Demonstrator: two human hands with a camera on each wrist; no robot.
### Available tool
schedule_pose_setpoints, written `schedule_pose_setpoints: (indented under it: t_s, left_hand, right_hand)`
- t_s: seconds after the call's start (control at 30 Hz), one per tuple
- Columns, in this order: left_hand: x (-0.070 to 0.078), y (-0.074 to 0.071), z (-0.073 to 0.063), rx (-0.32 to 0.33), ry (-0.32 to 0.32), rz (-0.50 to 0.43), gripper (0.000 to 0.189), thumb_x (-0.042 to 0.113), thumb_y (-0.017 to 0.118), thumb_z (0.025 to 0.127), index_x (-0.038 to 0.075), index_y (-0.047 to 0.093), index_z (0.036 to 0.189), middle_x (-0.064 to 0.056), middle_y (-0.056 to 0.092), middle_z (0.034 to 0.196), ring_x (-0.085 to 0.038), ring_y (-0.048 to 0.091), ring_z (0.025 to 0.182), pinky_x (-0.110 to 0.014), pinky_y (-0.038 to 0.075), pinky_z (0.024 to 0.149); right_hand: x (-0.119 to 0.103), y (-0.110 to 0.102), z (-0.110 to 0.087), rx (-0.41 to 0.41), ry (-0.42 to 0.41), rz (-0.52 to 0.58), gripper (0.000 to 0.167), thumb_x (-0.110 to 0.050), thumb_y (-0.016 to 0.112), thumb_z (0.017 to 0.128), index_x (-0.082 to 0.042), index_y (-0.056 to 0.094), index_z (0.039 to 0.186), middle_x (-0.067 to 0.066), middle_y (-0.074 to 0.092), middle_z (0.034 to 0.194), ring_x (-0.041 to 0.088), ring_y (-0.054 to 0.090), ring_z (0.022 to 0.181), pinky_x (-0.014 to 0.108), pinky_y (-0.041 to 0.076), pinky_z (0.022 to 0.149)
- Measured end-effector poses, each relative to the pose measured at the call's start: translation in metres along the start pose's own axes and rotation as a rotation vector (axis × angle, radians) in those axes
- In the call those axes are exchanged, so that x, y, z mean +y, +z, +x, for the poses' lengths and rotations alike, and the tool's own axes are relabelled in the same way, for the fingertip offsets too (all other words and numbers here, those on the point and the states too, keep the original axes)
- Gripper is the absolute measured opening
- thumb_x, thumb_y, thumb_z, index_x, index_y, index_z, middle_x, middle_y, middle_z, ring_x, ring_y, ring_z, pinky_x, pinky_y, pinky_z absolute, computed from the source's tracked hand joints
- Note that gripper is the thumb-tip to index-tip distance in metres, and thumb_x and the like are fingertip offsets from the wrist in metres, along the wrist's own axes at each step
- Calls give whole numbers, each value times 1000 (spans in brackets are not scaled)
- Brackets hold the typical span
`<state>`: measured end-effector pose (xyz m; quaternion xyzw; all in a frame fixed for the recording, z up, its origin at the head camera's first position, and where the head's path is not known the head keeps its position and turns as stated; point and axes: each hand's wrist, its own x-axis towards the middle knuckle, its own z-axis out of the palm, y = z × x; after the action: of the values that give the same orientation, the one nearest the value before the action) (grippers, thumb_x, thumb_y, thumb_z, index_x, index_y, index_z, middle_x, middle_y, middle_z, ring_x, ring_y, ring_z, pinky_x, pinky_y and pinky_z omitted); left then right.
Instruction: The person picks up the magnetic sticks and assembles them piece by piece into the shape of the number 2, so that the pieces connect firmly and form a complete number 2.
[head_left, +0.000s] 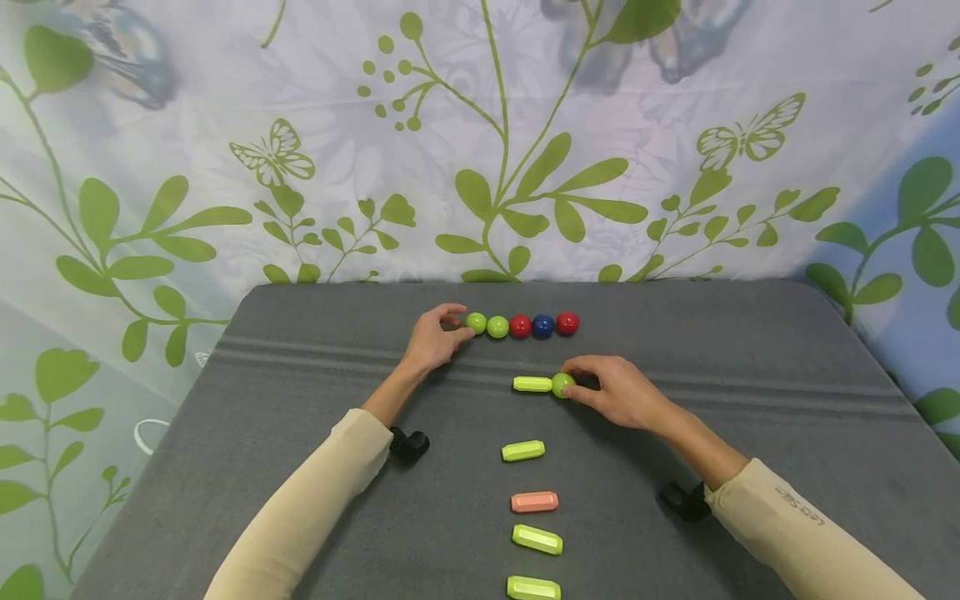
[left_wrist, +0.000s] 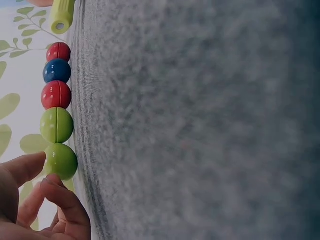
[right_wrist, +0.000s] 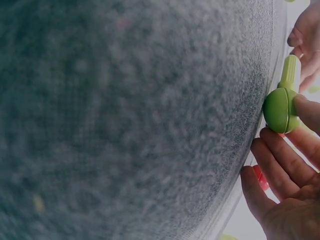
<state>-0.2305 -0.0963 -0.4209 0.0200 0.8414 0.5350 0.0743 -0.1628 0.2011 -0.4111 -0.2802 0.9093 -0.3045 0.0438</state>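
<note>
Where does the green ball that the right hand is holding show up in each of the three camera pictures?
Head view: the green ball lies mid-table, at the right hand's fingertips, touching the end of a green stick.
Left wrist view: not in it; only the row of balls shows there.
Right wrist view: at the right edge, held by the fingers, the stick behind it.
Shared landmark: the grey table cover.

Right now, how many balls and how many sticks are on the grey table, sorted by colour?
Green balls: 3, one at the right hand, one at the left hand
Red balls: 2
Blue balls: 1
Green sticks: 4
Orange sticks: 1
Total: 11 pieces, 6 balls and 5 sticks
</note>
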Motion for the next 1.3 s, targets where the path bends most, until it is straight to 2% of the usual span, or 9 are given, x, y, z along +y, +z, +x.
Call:
schedule_pose_setpoints:
  t_s: [0.37,0.7,0.97,1.17,1.3]
  left_hand:
    - [1,7,7,-3,-26,29,45,17,71,94,12,57,136,-14,56,125,-23,62,81,-28,45,55]
    - [1,9,9,-3,-18,69,42,16,71,94,11,60,134,-14,58,124,-23,64,82,-28,47,56]
    - [5,10,10,19,-23,101,41,16,73,92,9,61,131,-16,61,119,-24,66,84,-31,52,66]
    - [4,10,9,14,-24,72,41,16,73,92,9,60,130,-15,62,115,-23,64,78,-28,47,56]
    - [3,9,8,5,-26,69,42,17,73,92,10,60,131,-14,61,115,-23,63,78,-27,45,53]
  right_hand:
    - [2,2,0,4,-6,-5,20,-19,70,93,-10,70,111,-4,67,101,16,62,93,45,49,82]
    - [1,1,-1,14,-22,-14,20,-20,70,94,-9,70,111,-3,67,100,17,62,91,44,49,80]
    - [1,1,0,18,-14,-15,20,-19,71,93,-9,70,110,-3,67,100,17,62,91,44,49,81]
    - [2,1,0,12,-11,-8,20,-19,71,93,-10,70,111,-4,67,100,14,61,91,44,49,81]
    - [1,0,1,7,-8,-8,20,-19,71,93,-10,70,111,-4,67,100,14,61,91,44,49,81]
